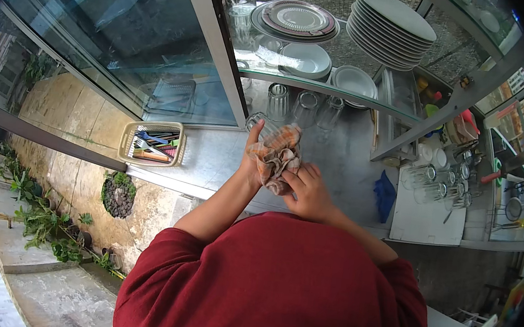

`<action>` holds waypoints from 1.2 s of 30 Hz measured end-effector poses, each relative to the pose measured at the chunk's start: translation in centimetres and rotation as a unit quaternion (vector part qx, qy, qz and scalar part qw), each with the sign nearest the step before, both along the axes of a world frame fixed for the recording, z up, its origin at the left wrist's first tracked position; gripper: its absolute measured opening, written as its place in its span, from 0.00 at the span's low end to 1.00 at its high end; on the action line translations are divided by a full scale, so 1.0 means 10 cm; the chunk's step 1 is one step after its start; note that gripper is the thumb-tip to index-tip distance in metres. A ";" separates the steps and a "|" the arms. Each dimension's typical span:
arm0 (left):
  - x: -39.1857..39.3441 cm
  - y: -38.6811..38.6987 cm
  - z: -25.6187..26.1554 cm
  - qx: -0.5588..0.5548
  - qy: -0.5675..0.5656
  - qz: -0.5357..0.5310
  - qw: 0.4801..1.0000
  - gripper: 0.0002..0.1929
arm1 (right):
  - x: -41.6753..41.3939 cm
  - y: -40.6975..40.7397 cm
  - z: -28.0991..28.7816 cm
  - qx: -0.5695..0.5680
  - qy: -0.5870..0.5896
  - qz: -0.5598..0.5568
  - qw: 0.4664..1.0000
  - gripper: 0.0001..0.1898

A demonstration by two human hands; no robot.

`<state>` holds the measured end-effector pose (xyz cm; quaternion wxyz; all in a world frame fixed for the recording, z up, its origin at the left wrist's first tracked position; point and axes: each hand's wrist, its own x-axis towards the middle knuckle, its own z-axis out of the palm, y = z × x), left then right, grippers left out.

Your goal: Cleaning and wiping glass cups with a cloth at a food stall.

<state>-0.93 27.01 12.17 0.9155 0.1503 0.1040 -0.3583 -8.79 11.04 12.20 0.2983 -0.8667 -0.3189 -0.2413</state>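
My left hand (252, 155) holds a clear glass (260, 123) by its side, with the glass's base or rim pointing away from me. A crumpled orange and beige checked cloth (278, 158) covers the near part of the glass. On the cloth's right side, my right hand (308, 188) grips its folds with the fingers bent. Just beyond my hands, several clear glasses (277, 103) stand upside down on the metal counter (338, 172), under a glass shelf (329, 87).
A stack of white plates (388, 30), patterned plates (298, 20) and bowls (307, 59) stand beyond. Left is a cutlery basket (179, 147). To the right are a blue cloth (384, 197), a white board (425, 221) and more glasses (441, 188). A metal frame post (217, 42) rises near my left hand.
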 end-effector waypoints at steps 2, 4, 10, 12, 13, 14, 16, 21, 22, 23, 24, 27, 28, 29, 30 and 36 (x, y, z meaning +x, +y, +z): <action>0.06 0.00 0.00 0.050 0.027 0.004 0.998 0.32 | 0.01 -0.02 0.00 -0.026 0.078 0.045 0.996 0.20; -0.02 -0.10 0.14 0.119 0.027 0.021 0.992 0.28 | 0.04 -0.03 0.14 -0.066 0.144 0.010 0.987 0.18; 0.14 -0.26 -0.05 0.169 -0.102 0.077 0.977 0.25 | 0.41 -0.05 0.08 -0.098 0.244 -0.071 0.962 0.12; 0.25 -0.28 -0.08 0.190 -0.102 0.073 0.974 0.26 | 0.44 -0.08 -0.01 -0.044 0.233 -0.068 0.969 0.10; 0.24 -0.30 -0.06 0.189 -0.104 0.067 0.974 0.26 | 0.43 -0.09 -0.03 0.006 0.201 -0.065 0.977 0.11; 0.20 -0.33 -0.05 0.161 -0.088 0.087 0.979 0.27 | 0.40 -0.11 -0.05 0.056 0.166 -0.063 0.983 0.12; 0.16 -0.34 -0.02 0.118 -0.068 0.107 0.985 0.29 | 0.30 -0.10 -0.01 0.169 0.125 -0.100 0.972 0.15; -0.03 -0.42 0.22 0.101 -0.083 0.090 0.987 0.32 | 0.19 -0.17 0.04 0.193 -0.109 -0.220 0.950 0.24; -0.04 -0.43 0.25 0.094 -0.102 0.086 0.987 0.32 | 0.12 -0.12 0.09 0.163 -0.080 -0.173 0.968 0.23; -0.03 -0.43 0.28 0.093 -0.103 0.083 0.987 0.32 | 0.06 -0.09 0.11 0.133 -0.051 -0.124 0.982 0.23; -0.02 -0.43 0.31 0.102 -0.175 0.128 0.971 0.32 | 0.04 -0.09 0.13 0.083 -0.044 -0.115 0.989 0.23; 0.01 -0.39 0.33 0.086 -0.283 0.150 0.943 0.33 | 0.15 -0.08 0.34 0.002 -0.041 -0.042 0.998 0.24; -0.01 -0.41 0.34 0.067 -0.306 0.126 0.941 0.33 | 0.22 -0.06 0.45 0.003 -0.039 -0.041 0.998 0.24; -0.02 -0.42 0.37 0.048 -0.327 0.102 0.938 0.34 | 0.31 -0.04 0.56 0.003 -0.061 -0.037 0.997 0.25; 0.02 -0.41 0.49 0.069 -0.345 0.125 0.928 0.36 | 0.38 -0.02 0.65 0.003 -0.085 -0.036 0.996 0.26; 0.25 -0.18 0.57 0.073 -0.392 0.141 0.906 0.36 | 0.39 0.03 1.12 0.217 0.365 0.067 0.903 0.22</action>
